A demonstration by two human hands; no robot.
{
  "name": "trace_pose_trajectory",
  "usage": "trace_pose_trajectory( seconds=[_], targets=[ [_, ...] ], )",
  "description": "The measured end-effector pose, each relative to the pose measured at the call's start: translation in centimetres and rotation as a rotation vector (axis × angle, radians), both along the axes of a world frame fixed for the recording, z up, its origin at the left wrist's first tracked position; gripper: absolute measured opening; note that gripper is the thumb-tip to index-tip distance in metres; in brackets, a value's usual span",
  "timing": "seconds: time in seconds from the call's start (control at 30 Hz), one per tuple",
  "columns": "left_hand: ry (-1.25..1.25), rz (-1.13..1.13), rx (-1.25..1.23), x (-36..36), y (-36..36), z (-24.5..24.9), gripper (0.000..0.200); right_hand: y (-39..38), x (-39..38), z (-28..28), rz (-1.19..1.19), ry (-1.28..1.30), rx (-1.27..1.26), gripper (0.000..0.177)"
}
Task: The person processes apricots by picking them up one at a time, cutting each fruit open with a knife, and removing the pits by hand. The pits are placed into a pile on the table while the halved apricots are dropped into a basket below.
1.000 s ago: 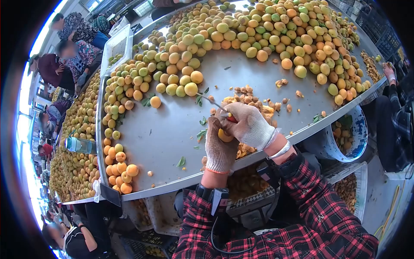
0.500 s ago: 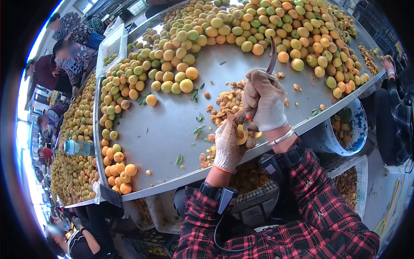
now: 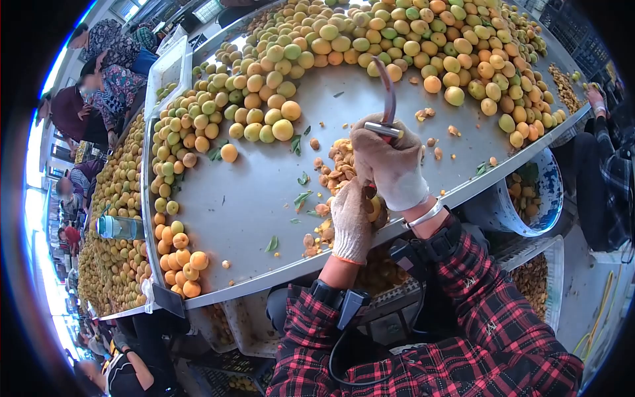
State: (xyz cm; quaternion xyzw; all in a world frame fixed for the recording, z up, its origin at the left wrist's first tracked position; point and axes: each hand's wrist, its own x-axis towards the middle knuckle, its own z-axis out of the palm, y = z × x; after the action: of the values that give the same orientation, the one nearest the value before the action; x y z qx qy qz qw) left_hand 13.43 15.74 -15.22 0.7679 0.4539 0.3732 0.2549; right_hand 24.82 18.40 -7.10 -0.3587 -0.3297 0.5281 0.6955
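My right hand, in a stained knit glove, is closed around a knife. Its curved blade points up, away from me. My left hand, also gloved, is closed just below, its fingertips meeting the right hand. Beside its fingers an orange apricot shows in part; the glove and shadow hide the grip. A small heap of pits and fruit scraps lies on the metal table beyond my left hand.
Apricots cover the far side of the table, with a smaller cluster at the left corner. A blue-stained bucket stands below the right edge beside a white crate. A bottle rests among fruit on the left. Other people work around.
My right hand has moved left and turned, swinging the blade leftward and more side-on. My left hand stays in nearly the same place.
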Motion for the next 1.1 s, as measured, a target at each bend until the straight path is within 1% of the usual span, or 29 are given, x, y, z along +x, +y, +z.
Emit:
trace_pose_trajectory(
  seconds=[0.03,0.07,0.1,0.13,0.17,0.2,0.23,0.3,0.33,0.37,0.4,0.43,0.47,0.5,0.53,0.6,0.63,0.67,0.7,0.73,0.8,0.83,0.87,0.9,0.93,0.97,1.0,1.03,1.1],
  targets=[
    [-0.053,0.004,-0.016,0.2,-0.1,0.0,0.031,-0.1,-0.2,-0.2,0.001,0.001,0.000,0.015],
    [-0.106,0.010,-0.031,0.3,-0.1,-0.1,0.013,-0.1,-0.5,-0.7,-0.029,-0.200,0.083,0.015],
    [-0.106,0.011,-0.031,0.4,0.1,-0.5,0.013,-0.2,-0.8,-0.7,-0.060,-0.401,0.166,0.016],
    [0.000,0.024,0.164,0.5,0.4,-1.1,0.013,-0.3,-0.9,-0.8,-0.045,-0.450,0.257,0.015],
    [0.107,0.035,0.359,0.5,0.5,-1.6,0.014,-0.3,-0.8,-0.8,-0.046,-0.448,0.255,0.015],
    [0.044,0.006,0.189,0.1,0.0,-0.5,0.013,-0.3,-0.7,-0.6,-0.031,-0.336,0.177,0.014],
    [0.044,0.004,0.188,0.1,-0.1,0.0,0.013,-0.2,-0.6,-0.5,-0.018,-0.226,0.100,0.014],
    [-0.015,-0.003,-0.054,0.1,-0.1,0.5,0.013,0.1,-0.1,-0.3,-0.045,-0.235,0.123,0.014],
    [-0.016,-0.004,-0.052,0.0,-0.2,0.4,0.013,0.1,0.3,0.2,0.063,-0.193,0.076,0.012],
    [-0.047,-0.034,-0.039,-0.1,-0.2,0.0,0.027,0.1,0.7,0.4,0.172,-0.150,0.026,0.012],
    [-0.078,-0.065,-0.027,-0.2,-0.3,0.4,0.048,0.2,1.1,0.2,0.170,-0.148,0.025,0.012],
    [-0.078,-0.067,-0.028,-0.2,-0.4,0.8,0.048,0.4,1.5,0.1,0.267,0.090,0.031,0.010],
    [-0.076,-0.105,0.060,-0.2,-0.5,1.3,0.043,0.5,1.6,0.1,0.363,0.327,0.037,0.010],
    [-0.075,-0.139,0.151,-0.2,-0.6,1.9,0.038,0.5,1.6,0.2,0.366,0.324,0.038,0.010],
    [-0.075,-0.136,0.152,-0.6,-0.5,1.8,0.038,0.4,1.5,0.2,0.379,0.320,0.056,0.010],
    [-1.260,-0.442,-1.235,-1.4,-0.4,1.1,0.021,0.3,1.4,0.2,0.391,0.318,0.075,0.011],
    [-1.260,-0.442,-1.235,-0.8,-0.7,0.2,0.021,0.3,1.4,0.1,0.391,0.327,0.072,0.011],
    [-0.834,-0.209,-0.747,0.5,-1.2,-1.1,0.021,0.3,1.4,0.1,0.392,0.336,0.070,0.012],
    [-0.398,0.013,-0.262,1.1,-1.4,-1.7,0.026,0.4,1.3,-0.1,0.393,0.336,0.071,0.012],
    [-0.397,0.014,-0.261,1.2,-1.4,-0.3,0.026,0.4,1.2,-0.3,0.398,0.339,0.081,0.014],
    [-1.273,-0.013,-1.067,1.3,-1.6,2.3,0.035,0.7,1.1,-1.1,0.406,0.341,0.089,0.016],
    [-1.277,-0.012,-1.063,0.9,-1.3,1.9,0.035,1.2,1.3,-1.6,0.433,0.463,0.163,0.024],
    [-1.419,-0.185,-1.179,0.2,-0.9,1.1,0.036,1.5,1.5,-2.2,0.460,0.586,0.236,0.031],
    [-1.554,-0.368,-1.289,-0.1,-0.7,1.4,0.038,1.6,1.5,-2.1,0.466,0.585,0.236,0.031],
    [-1.556,-0.367,-1.284,0.0,-0.5,1.9,0.038,1.8,1.6,-2.1,0.317,0.538,0.177,0.031],
    [-1.485,-0.132,-1.237,0.3,-0.3,2.3,0.039,1.8,1.6,-2.1,0.168,0.488,0.119,0.032],
    [-1.403,0.096,-1.183,0.7,0.0,3.2,0.041,1.7,1.7,-1.9,0.122,0.474,0.090,0.028],
    [-1.406,0.095,-1.182,0.8,0.5,3.7,0.041,1.5,2.1,-1.6,0.124,0.472,0.091,0.028],
    [-1.337,0.298,-1.014,0.4,1.5,4.5,0.042,0.8,2.6,-0.7,0.115,-0.021,-0.051,0.017]
  ],
)
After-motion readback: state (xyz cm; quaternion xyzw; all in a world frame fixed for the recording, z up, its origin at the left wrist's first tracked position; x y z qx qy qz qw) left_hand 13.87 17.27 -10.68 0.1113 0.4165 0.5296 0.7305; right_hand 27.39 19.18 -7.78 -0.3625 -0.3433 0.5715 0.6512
